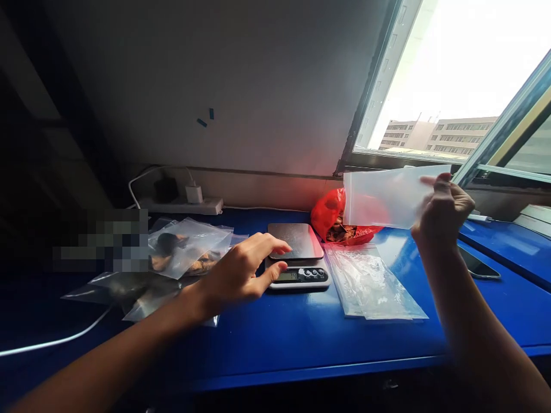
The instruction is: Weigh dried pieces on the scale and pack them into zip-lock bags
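Note:
My right hand [445, 209] is raised at the right, its fingers closed on one end of a translucent zip bag [383, 198]. The bag is held sideways and looks flat. My left hand [252, 264] hovers by the left side of a digital kitchen scale [295, 244], thumb and fingers apart with nothing between them. Nothing lies on the scale's metal plate, and its display is partly behind my thumb. Behind the held bag sits a red plastic bag [327, 215] with brown dried pieces [342, 232] showing at its mouth. A stack of clear flat bags [374, 287] lies right of the scale.
Filled clear bags [189, 246] are piled at the left of the blue table [275, 350]. Behind them is a power strip [206, 206] with a white charger [193, 194]. A phone [480, 265] lies beyond my right forearm. A white cable [64, 344] crosses the left side.

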`<state>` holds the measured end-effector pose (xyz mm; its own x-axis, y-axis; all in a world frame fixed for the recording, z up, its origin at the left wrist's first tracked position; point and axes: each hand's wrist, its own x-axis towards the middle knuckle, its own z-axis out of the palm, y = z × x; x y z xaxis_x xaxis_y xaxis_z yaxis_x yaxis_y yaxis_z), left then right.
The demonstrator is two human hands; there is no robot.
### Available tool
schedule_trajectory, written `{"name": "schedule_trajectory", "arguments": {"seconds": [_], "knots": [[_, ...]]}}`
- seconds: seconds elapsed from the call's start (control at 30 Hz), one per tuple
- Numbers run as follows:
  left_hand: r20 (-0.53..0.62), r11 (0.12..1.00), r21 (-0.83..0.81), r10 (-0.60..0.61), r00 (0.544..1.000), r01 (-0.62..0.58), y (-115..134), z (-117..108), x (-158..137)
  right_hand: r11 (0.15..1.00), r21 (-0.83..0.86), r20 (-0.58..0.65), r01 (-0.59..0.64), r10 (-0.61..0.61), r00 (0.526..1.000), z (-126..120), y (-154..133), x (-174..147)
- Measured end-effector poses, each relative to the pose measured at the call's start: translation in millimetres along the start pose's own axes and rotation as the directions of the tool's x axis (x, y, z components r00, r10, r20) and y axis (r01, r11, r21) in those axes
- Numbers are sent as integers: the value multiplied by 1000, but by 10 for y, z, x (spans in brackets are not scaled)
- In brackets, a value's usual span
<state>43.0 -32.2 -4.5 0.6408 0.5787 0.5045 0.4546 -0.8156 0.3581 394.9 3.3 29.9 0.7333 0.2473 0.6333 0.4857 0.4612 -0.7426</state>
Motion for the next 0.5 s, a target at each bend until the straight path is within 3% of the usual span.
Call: {"name": "schedule_trajectory", "arguments": {"seconds": [0.07,0.2,0.3,0.37,0.5], "knots": [[18,999,-43,-31,999,32,23,37,-7,967,219,74,-127,114,991,-13,-93,-150],[59,984,-133,-114,992,121,26,74,-23,882,415,329,-224,84,941,70,-308,-581],[23,937,-274,-221,975,219,68,49,-15,863,364,549,-351,106,829,140,-396,-907],[-17,885,-373,-306,952,278,93,26,9,852,313,626,-419,147,766,168,-419,-1051],[-11,729,-604,-412,911,322,60,24,64,842,242,608,-482,255,752,202,-424,-1167]]}}
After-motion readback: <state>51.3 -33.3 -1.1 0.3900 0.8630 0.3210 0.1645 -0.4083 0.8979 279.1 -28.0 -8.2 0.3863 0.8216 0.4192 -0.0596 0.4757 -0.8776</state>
